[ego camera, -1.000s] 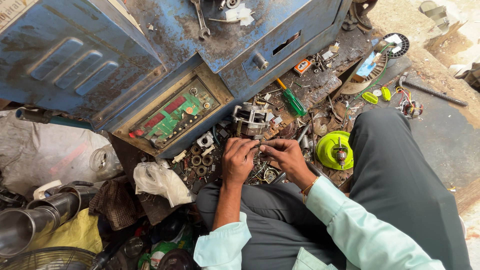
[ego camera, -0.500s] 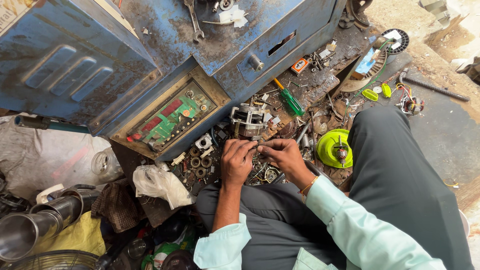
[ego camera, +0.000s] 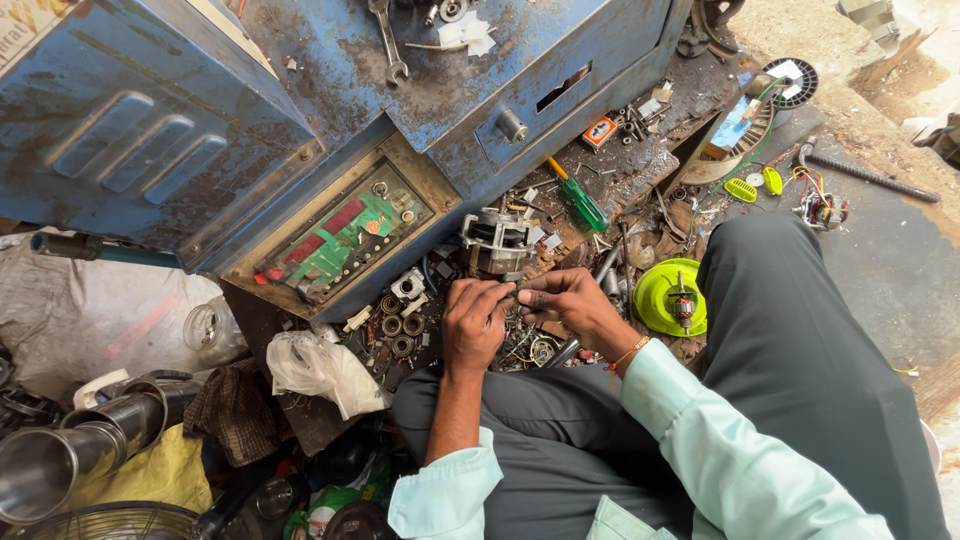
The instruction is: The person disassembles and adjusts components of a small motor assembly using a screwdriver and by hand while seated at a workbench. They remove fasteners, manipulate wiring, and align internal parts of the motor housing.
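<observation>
My left hand (ego camera: 472,322) and right hand (ego camera: 566,300) meet, fingers pinched closed on a small part (ego camera: 517,293) held above the scrap near the motor (ego camera: 497,238); work unfinished, parts loose.

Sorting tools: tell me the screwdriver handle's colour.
Green, translucent-looking screwdriver, with a yellow shaft end; head view.

Dark, grimy work board (ego camera: 640,170) beside the blue cabinet (ego camera: 300,90): green-handled screwdriver (ego camera: 578,200), metal motor housing (ego camera: 497,238), bearings (ego camera: 398,325), scattered screws lie directly below the cabinet.
</observation>
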